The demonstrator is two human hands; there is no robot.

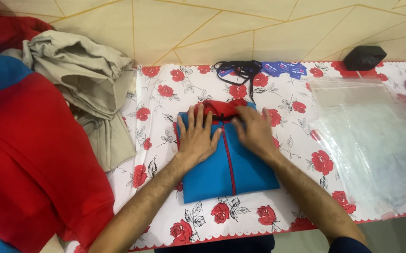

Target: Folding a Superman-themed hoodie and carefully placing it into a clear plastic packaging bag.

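Folded blue jacket (228,161) with red zip and red collar: lies as a compact rectangle on the rose-print tabletop (287,124), folding apparently complete, final smoothing in hand. Left hand (196,136) flat, fingers spread, pressing its upper left; right hand (254,131) flat beside it, fingers at the collar, gripping nothing. Clear plastic bags (371,140) right of the right hand, empty; bagging judged outstanding. Unfolded garments (48,140) heaped left of the left hand.

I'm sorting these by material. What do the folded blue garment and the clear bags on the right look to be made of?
Folded blue garment: soft matte knit fabric, probably fleece or jersey, with a red zip. Clear bags: thin glossy plastic film, see-through, wrinkled and reflecting light.
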